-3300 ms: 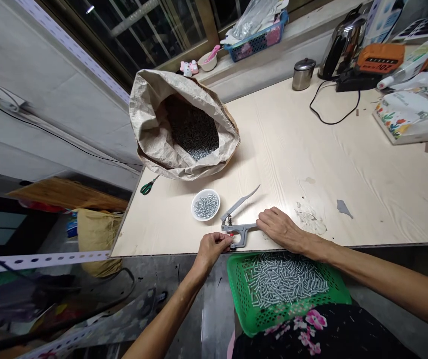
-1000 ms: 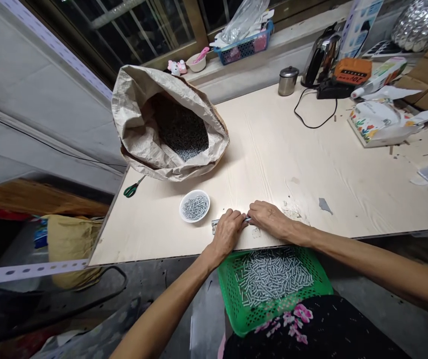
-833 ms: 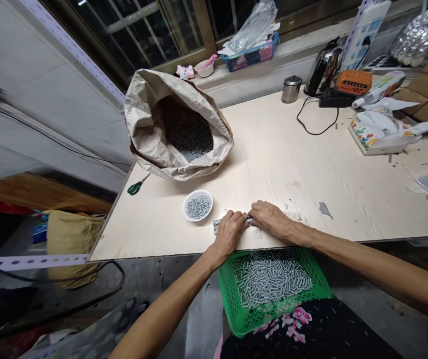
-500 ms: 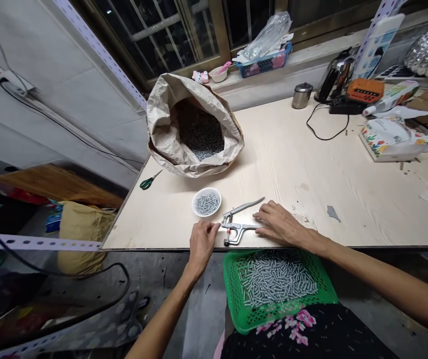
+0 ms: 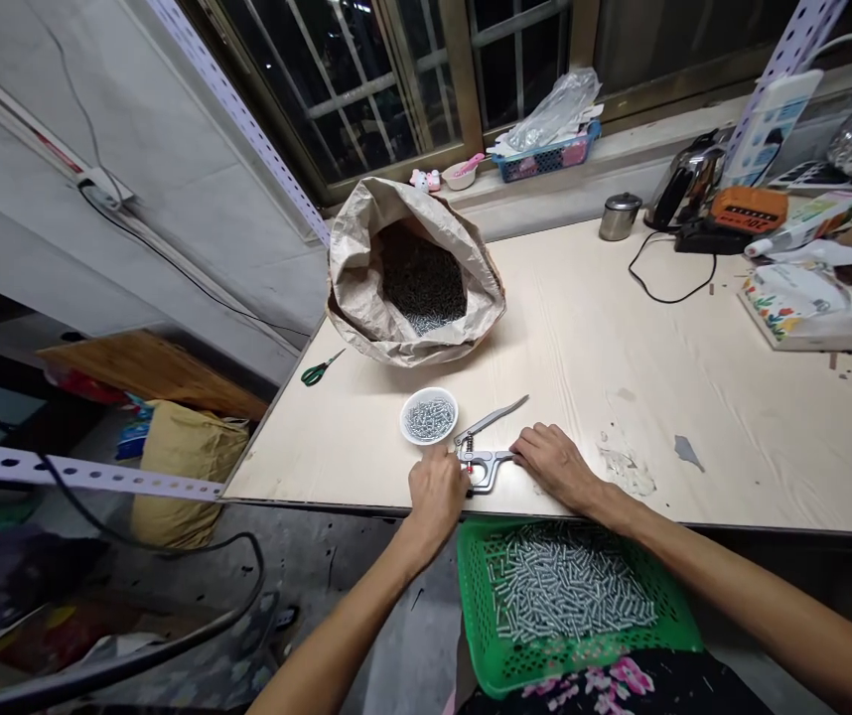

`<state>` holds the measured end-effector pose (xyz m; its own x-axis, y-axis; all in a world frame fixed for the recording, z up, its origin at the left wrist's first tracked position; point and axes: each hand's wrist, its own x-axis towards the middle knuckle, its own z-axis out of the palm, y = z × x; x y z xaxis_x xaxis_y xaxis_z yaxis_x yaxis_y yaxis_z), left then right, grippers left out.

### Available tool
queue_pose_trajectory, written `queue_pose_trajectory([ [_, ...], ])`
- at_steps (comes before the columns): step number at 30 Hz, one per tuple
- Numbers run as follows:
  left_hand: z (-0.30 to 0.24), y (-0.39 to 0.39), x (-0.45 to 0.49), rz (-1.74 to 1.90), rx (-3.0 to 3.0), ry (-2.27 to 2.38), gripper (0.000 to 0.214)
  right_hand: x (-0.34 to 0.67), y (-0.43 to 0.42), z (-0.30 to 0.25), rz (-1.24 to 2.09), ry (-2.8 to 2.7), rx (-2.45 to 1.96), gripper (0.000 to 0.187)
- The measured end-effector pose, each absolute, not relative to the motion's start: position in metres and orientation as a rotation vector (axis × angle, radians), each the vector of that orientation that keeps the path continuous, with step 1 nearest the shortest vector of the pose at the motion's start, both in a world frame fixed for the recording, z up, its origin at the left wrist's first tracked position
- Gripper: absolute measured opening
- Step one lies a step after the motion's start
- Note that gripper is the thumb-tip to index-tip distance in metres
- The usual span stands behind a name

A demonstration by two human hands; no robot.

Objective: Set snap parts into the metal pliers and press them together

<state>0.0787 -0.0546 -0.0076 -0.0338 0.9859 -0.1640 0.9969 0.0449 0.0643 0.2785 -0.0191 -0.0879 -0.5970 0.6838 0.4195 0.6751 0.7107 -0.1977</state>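
Note:
A grey metal hand press (image 5: 487,443) lies near the front edge of the pale table (image 5: 694,397), its upper lever raised. My right hand (image 5: 554,463) rests on the lower handle, fingers curled over it. My left hand (image 5: 437,491) is at the tool's jaw end, fingers pinched together; what they hold is hidden. Just behind that hand stands a small white bowl (image 5: 430,416) of little metal pieces. A green basket (image 5: 571,600) full of the same metal pieces sits on my lap below the table edge.
An open paper sack (image 5: 415,275) of metal pieces stands at the back left, green-handled scissors (image 5: 322,368) beside it. A kettle (image 5: 683,184), steel cup (image 5: 620,214), black cord (image 5: 664,273) and tissue box (image 5: 805,303) are at the far right.
Earlier both hands pressed the tool's lever down flat. Since then the lever has sprung up, my left hand came off it and now sits pinched at the jaw.

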Motion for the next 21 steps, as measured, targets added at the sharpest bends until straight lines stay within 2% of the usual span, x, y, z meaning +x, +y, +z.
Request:
queue_pose_trajectory([
  [3, 0.008, -0.068, 0.080, -0.076, 2.187, 2.164, 0.021, 0.278, -0.019, -0.090, 0.065, -2.424, -1.024, 0.012],
  [9, 0.028, -0.089, 0.090, 0.115, 2.232, 1.798, 0.014, 0.276, -0.021, -0.095, 0.165, -2.377, -1.056, 0.011],
  [14, 0.020, -0.034, 0.064, 0.010, 2.034, 2.307, 0.025, 0.275, -0.022, -0.098, 0.121, -2.373, -1.058, 0.012],
  [21, -0.001, 0.015, 0.041, -0.234, 1.897, 2.346, 0.019, 0.274, -0.022, -0.096, 0.082, -2.364, -1.055, 0.011],
])
